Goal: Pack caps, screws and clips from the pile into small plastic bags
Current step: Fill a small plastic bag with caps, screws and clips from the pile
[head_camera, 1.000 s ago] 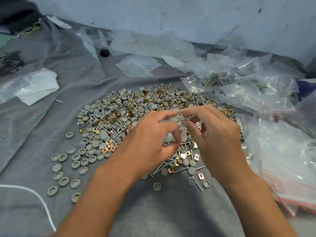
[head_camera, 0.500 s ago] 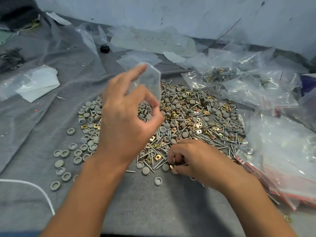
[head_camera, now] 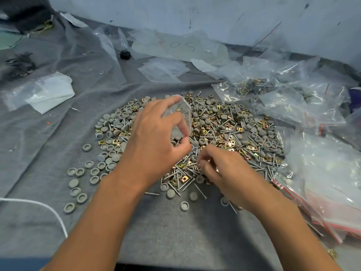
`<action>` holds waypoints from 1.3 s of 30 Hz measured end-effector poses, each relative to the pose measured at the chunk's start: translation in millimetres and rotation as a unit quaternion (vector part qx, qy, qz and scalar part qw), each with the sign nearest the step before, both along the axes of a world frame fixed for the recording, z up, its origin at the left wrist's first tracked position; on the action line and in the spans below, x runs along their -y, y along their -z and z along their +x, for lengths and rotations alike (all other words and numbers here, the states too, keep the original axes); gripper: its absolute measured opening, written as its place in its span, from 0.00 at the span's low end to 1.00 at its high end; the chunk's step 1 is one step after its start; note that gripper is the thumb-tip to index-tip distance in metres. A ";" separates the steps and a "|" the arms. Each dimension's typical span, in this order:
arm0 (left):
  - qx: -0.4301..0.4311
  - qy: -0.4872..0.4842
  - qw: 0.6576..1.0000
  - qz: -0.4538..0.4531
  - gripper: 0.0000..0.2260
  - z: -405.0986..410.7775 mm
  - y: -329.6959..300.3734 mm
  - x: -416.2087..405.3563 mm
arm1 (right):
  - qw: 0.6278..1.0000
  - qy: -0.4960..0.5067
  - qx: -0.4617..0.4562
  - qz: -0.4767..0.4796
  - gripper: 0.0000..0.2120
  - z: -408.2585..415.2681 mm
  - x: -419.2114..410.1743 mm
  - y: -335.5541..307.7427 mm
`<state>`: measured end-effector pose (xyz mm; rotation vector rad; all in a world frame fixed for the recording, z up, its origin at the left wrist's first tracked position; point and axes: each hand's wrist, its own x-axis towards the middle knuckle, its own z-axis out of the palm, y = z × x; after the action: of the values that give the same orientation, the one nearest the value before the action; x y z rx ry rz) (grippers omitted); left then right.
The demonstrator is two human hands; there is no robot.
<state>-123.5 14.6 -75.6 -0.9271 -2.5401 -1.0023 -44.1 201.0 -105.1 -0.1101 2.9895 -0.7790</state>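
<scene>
– What's the left hand (head_camera: 154,145) got?

– A small clear bag (head_camera: 180,116), pinched btwn thumb and fingers, held up above the pile (head_camera: 214,133). Bag stands roughly upright; can't tell what's inside, plastic's too see-through.

– And the right hand (head_camera: 220,171)?

– Down at the pile's near edge, fingers curled in among the screws (head_camera: 187,185) and brass clips (head_camera: 183,178). Looks like it's pinching smth small, but can't tell what, fingertips hide it.

– Where's the pile sit?

– Middle of the grey cloth (head_camera: 156,231) that covers the surface. Grey caps (head_camera: 111,147) mostly on the pile's left side, a few loose ones scattered twd the cloth's left and near edge. Screws and clips mixed thru the centre and right.

– Other stuff?

– Filled bags (head_camera: 322,192) w/ red strips heaped along the right edge, more crumpled plastic (head_camera: 283,94) at the far right. Flat empty bags (head_camera: 164,69) near the far edge, a white cord (head_camera: 48,208) at the near left, a small black block (head_camera: 125,54) far back by the wall (head_camera: 195,14).
</scene>
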 end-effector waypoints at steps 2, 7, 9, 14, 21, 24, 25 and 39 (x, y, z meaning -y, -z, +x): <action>0.003 0.006 1.000 0.001 0.06 0.2 0.2 0.2 | 0.999 -0.026 -0.029 -0.007 0.02 -1.2 4.2 -0.5; 0.004 0.017 1.000 0.002 0.05 2.1 0.9 -2.4 | 0.989 -0.090 -0.038 0.115 0.05 0.1 19.6 5.1; 0.007 0.028 1.000 0.001 0.04 3.9 1.1 -4.0 | 0.983 -0.085 -0.028 0.158 0.07 -2.3 22.6 7.3; 0.019 0.052 0.998 0.010 0.04 4.5 0.8 -4.5 | 0.988 -0.055 -0.011 0.142 0.06 -5.3 24.6 7.9; 0.025 0.042 0.999 0.001 0.04 4.3 1.0 -4.4 | 0.985 -0.075 0.018 0.155 0.07 -6.4 27.4 0.8; 0.029 0.045 0.999 -0.004 0.04 6.4 0.4 -5.8 | 0.983 -0.083 0.022 0.162 0.05 -3.7 27.5 -0.7; 0.030 0.046 0.998 -0.005 0.04 6.7 0.4 -6.1 | 0.985 -0.079 0.022 0.154 0.05 -2.6 27.5 -0.5; 0.040 0.046 0.998 -0.008 0.04 7.4 0.1 -7.0 | 0.997 -0.073 0.017 0.033 0.04 1.1 23.0 -0.5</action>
<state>-116.1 21.6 -75.7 -1.0370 -2.5945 -1.0678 -43.0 178.0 -104.6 -0.3049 2.9313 -0.6587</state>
